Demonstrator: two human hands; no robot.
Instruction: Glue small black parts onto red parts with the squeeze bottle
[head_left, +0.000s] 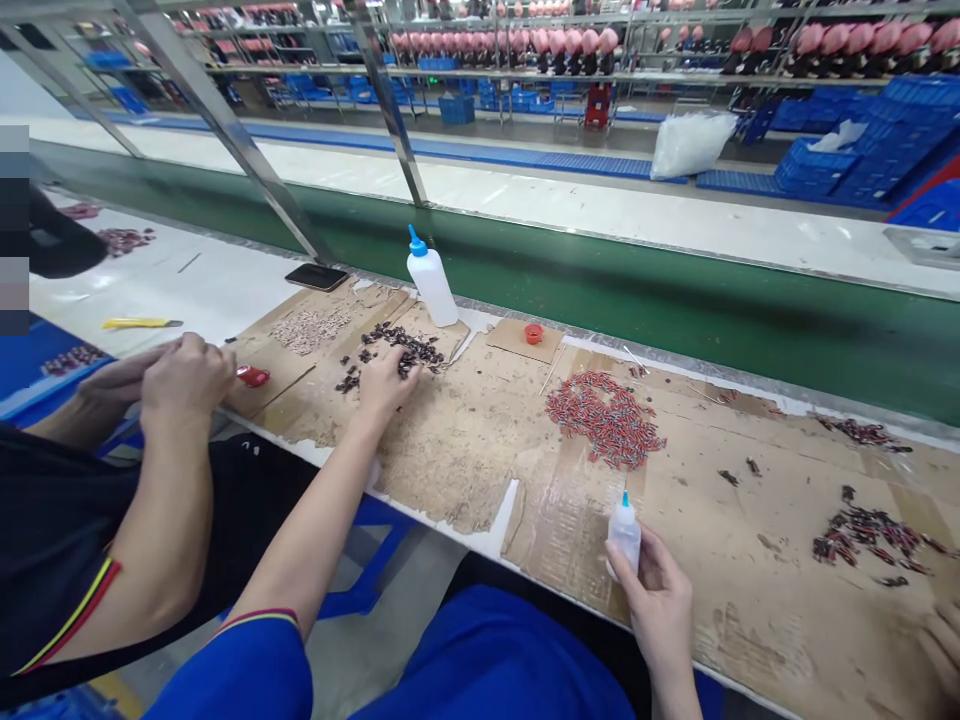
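Observation:
My left hand (385, 382) reaches to the near edge of a pile of small dark parts (420, 348). Its fingers are curled with thumb and fingertips close together; whatever they pinch is too small to make out. In my right hand (660, 590) is a small translucent dropper bottle (624, 540), upright, with a thin blue tip. Beyond that bottle lies a heap of small red and grey parts (604, 420). A larger white squeeze bottle (433, 288) with a blue nozzle stands behind the dark pile.
Brown cardboard (450, 440) covers the bench. An orange-red cap (533, 333) sits near the back edge, and a phone (316, 277) lies further left. Assembled dark and red pieces (874, 535) lie right. A co-worker's hands (187, 375) are at left, another person's hand (941, 640) at right.

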